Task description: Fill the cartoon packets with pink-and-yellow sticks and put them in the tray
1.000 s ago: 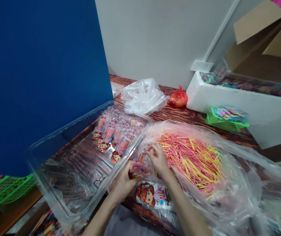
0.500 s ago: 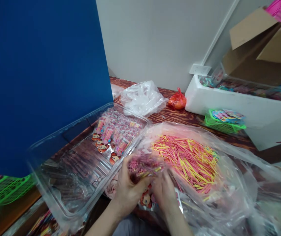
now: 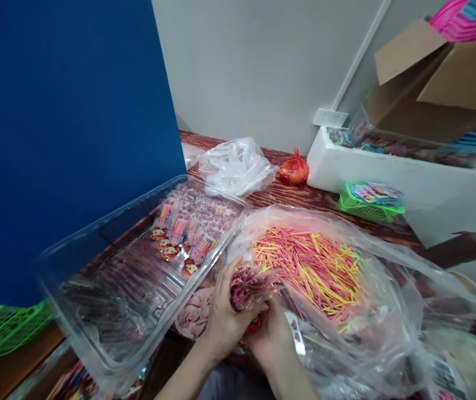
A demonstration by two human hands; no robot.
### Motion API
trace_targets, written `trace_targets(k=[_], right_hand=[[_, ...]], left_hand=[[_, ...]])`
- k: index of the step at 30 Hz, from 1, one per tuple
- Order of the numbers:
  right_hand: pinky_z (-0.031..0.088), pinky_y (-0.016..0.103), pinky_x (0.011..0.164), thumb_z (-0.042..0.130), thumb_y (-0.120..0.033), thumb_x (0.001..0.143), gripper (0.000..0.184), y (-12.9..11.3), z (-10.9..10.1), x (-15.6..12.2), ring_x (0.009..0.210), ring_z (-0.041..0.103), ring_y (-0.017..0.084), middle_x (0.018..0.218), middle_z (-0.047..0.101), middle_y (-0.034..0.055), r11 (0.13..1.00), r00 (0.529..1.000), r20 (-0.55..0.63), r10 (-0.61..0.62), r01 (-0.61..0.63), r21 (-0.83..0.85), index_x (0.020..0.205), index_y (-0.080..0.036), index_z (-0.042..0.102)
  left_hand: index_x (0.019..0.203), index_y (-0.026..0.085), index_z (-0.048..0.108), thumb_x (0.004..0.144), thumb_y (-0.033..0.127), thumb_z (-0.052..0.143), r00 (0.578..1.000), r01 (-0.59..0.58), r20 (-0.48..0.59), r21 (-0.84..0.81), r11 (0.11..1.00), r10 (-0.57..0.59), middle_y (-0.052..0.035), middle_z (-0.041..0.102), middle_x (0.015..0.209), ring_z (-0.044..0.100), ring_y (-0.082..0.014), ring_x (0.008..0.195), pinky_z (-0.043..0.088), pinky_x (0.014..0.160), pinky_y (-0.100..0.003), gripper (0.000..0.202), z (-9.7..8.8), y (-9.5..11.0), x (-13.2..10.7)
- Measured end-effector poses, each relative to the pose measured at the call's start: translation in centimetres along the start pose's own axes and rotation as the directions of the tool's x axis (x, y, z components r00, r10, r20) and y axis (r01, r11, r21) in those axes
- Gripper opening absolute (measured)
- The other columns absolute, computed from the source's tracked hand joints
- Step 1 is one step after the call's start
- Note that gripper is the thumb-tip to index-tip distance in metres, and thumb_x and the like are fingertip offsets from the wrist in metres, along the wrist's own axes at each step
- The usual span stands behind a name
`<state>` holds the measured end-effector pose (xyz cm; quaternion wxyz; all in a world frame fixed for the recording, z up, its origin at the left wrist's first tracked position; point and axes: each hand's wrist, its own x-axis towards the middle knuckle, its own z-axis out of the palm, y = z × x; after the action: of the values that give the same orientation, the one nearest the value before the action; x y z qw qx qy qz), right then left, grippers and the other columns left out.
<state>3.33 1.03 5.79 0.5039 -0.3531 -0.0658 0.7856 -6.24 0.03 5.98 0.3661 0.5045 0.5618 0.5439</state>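
A thick bundle of small clear packets with pink-purple contents (image 3: 247, 290) is wrapped in the fingers of my left hand (image 3: 223, 319). My right hand (image 3: 268, 333) cups the lower end of the same bundle from the other side, and its fingertips are partly hidden. Part of a printed orange-red figure shows between the palms. Left of my hands, a clear plastic tray (image 3: 154, 328) contains similar packets (image 3: 198, 214) with cartoon-face ends. To the right lies an open clear bag (image 3: 388, 322) of pink and yellow sticks (image 3: 305, 266).
A pinkish cloth (image 3: 194, 314) lies between tray and hands. Farther back are a crumpled plastic bag (image 3: 238, 166), a red bag (image 3: 294, 169), a green basket with cards (image 3: 367, 205) and a white foam box (image 3: 388, 166). A blue panel (image 3: 67, 122) stands at left.
My hands have drawn closer together around the bundle, which now stands more upright in my left hand. My right hand has turned under it. The view has shifted slightly.
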Motion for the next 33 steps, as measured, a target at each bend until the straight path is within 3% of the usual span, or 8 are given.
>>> trace_targets(k=[5, 8, 12, 15, 19, 22, 26, 33], right_hand=[[0.056, 0.038, 0.074, 0.075, -0.053, 0.07, 0.036, 0.1, 0.4, -1.1, 0.087, 0.069, 0.025, 0.093, 0.077, 0.0061, 0.998, 0.993, -0.099, 0.058, -0.055, 0.034, 0.088, -0.022, 0.076], [0.055, 0.037, 0.074, 0.075, -0.056, 0.07, 0.041, 0.1, 0.0, -1.5, 0.09, 0.069, 0.026, 0.094, 0.077, 0.006, 0.995, 0.996, -0.035, 0.085, -0.087, -0.043, 0.094, -0.023, 0.075], [0.052, 0.036, 0.085, 0.073, -0.057, 0.073, 0.045, -0.7, -1.5, -1.5, 0.102, 0.066, 0.024, 0.111, 0.073, 0.0056, 0.97, 0.995, 0.015, -0.095, 0.096, -0.221, 0.105, -0.025, 0.071], [0.052, 0.033, 0.084, 0.078, -0.056, 0.068, 0.045, -1.9, -3.0, -1.1, 0.099, 0.066, 0.023, 0.105, 0.074, 0.0058, 0.937, 0.985, -0.033, -0.169, 0.15, -0.316, 0.099, -0.024, 0.072], [0.053, 0.03, 0.074, 0.081, -0.053, 0.065, 0.041, -3.0, -5.0, -0.5, 0.085, 0.068, 0.021, 0.09, 0.075, 0.0065, 0.915, 0.997, -0.028, -0.077, 0.06, -0.399, 0.088, -0.019, 0.074], [0.053, 0.03, 0.07, 0.083, -0.049, 0.065, 0.039, -2.5, -6.2, -0.3, 0.077, 0.068, 0.021, 0.084, 0.075, 0.0069, 0.905, 1.0, -0.02, 0.016, -0.023, -0.424, 0.086, -0.018, 0.073], [0.054, 0.031, 0.066, 0.089, -0.045, 0.057, 0.039, -1.5, -7.1, 0.1, 0.071, 0.07, 0.021, 0.077, 0.075, 0.0065, 0.909, 0.997, -0.025, 0.074, -0.077, -0.409, 0.08, -0.018, 0.073], [0.052, 0.027, 0.052, 0.092, -0.044, 0.049, 0.044, -0.7, -8.3, 1.7, 0.056, 0.068, 0.018, 0.065, 0.072, 0.0044, 0.907, 0.994, -0.063, 0.089, -0.107, -0.407, 0.076, -0.017, 0.07]], left_hand=[[0.125, 0.025, 0.056, 0.07, 0.029, 0.079, 0.991, -0.109, 0.085, 0.058, 0.992, 0.104, -0.0071, 0.062, 0.125, 0.057, -0.0279, 0.117, 0.044, 0.104, -0.043, 0.06, -0.5, -0.2, -0.1], [0.114, 0.024, 0.061, 0.073, 0.032, 0.075, 1.0, -0.005, 0.007, 0.018, 1.0, 0.005, -0.0063, 0.068, 0.114, 0.064, -0.0257, 0.105, 0.05, 0.096, -0.042, 0.045, -0.1, -0.9, -0.3], [0.089, 0.02, 0.067, 0.069, 0.039, 0.076, 0.979, 0.194, -0.042, -0.118, 0.974, -0.2, -0.0057, 0.073, 0.086, 0.069, -0.0251, 0.08, 0.058, 0.076, -0.04, 0.029, -0.7, 0.0, -1.1], [0.078, 0.019, 0.068, 0.062, 0.038, 0.081, 0.959, 0.285, 0.042, -0.187, 0.94, -0.282, -0.0028, 0.073, 0.073, 0.067, -0.022, 0.063, 0.058, 0.06, -0.034, 0.028, -3.5, 3.0, -2.7], [0.062, 0.019, 0.07, 0.058, 0.037, 0.084, 0.941, 0.334, 0.107, -0.162, 0.929, -0.32, -0.0015, 0.068, 0.055, 0.061, -0.0189, 0.047, 0.052, 0.044, -0.029, 0.023, -10.0, 7.7, -3.6], [0.083, 0.017, 0.075, 0.057, 0.031, 0.084, 0.946, 0.317, 0.085, -0.029, 0.948, -0.314, -0.0014, 0.071, 0.061, 0.065, -0.0208, 0.054, 0.054, 0.049, -0.03, 0.03, -16.0, 9.0, -0.5], [0.085, 0.014, 0.072, 0.047, 0.033, 0.088, 0.916, 0.4, -0.018, 0.097, 0.911, -0.401, -0.0052, 0.076, 0.08, 0.07, -0.0252, 0.072, 0.057, 0.071, -0.039, 0.046, -22.2, 6.3, 7.8], [0.087, 0.013, 0.066, 0.034, 0.039, 0.09, 0.892, 0.441, 0.022, 0.185, 0.878, -0.452, -0.0082, 0.075, 0.08, 0.069, -0.0271, 0.078, 0.055, 0.075, -0.04, 0.064, -24.4, -1.3, 18.8]])
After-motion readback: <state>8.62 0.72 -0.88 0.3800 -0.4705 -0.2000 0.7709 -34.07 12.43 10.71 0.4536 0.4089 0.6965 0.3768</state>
